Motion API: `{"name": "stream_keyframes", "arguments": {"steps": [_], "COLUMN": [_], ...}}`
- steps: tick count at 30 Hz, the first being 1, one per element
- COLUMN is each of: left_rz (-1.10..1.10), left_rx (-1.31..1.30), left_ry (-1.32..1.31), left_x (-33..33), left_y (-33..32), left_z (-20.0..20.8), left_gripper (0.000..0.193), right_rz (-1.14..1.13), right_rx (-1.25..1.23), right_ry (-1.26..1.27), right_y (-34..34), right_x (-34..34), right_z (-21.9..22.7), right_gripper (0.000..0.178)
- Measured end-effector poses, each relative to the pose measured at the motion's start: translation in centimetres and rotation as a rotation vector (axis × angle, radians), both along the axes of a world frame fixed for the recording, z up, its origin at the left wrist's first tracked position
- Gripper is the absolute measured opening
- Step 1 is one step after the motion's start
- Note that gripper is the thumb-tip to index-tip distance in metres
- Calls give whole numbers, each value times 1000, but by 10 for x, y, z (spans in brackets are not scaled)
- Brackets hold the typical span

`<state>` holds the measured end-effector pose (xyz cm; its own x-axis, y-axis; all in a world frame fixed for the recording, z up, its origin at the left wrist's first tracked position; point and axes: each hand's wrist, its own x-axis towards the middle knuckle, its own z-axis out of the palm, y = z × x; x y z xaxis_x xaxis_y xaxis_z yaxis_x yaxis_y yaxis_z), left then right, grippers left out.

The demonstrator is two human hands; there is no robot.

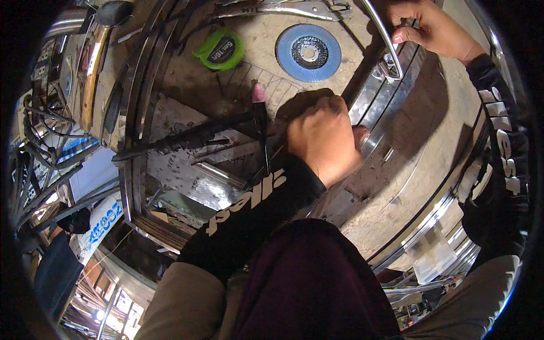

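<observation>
My left hand point(324, 136) is closed in a fist at the edge of a shiny metal bar point(391, 105), its thumb against the metal. The fingers' undersides are hidden. At the upper right, my right hand point(436, 29) is closed, thumb and fingers around a small dark thing point(410, 23) that I cannot make out. Beside it, a bent metal rod point(381, 21) with a hooked end reaches down onto the bar. Left of my left hand lies a welding torch point(259, 113) with a pink nozzle and black handle.
A blue flap disc point(288, 52) and a green tape measure point(237, 48) lie on the worktop beyond my left hand. A metal clamp handle point(289, 8) lies at the far edge. Metal frame rails point(137, 96) run along the left, with a wooden-handled hammer point(90, 85) and cables outside them.
</observation>
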<state>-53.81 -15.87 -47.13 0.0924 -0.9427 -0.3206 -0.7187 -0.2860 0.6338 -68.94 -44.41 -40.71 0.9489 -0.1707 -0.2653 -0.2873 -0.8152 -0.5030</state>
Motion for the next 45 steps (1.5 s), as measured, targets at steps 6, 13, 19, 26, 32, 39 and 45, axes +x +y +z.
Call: {"name": "stream_keyframes", "arguments": {"steps": [6, 13, 19, 26, 32, 39, 45], "left_rz": [-26, -17, -34, -16, 2, -29, -27], "left_rx": [6, 45, 12, 1, -3, -4, 13], "left_ry": [-20, -63, -60, -56, -24, -30, -41], "left_x": [3, 3, 2, 1, 2, 0, 1], "left_y": [0, -2, -3, -2, -1, -2, -2], "left_z": [1, 6, 4, 1, -1, -2, 4], "left_gripper": [48, 46, 45, 43, 44, 44, 46], "right_rz": [-97, -294, -608, -1110, -1066, -386, -187], "right_rx": [-105, -126, -305, -349, -93, -197, 56], "right_ry": [-76, -403, -467, -291, -418, -337, -99], "right_y": [3, 32, 83, 156, 134, 41, 17], "right_x": [-23, -65, -78, -59, -79, -74, -12], "right_z": [-15, -65, -75, -68, -64, -36, 5], "right_gripper": [32, 30, 32, 37, 39, 36, 29]}}
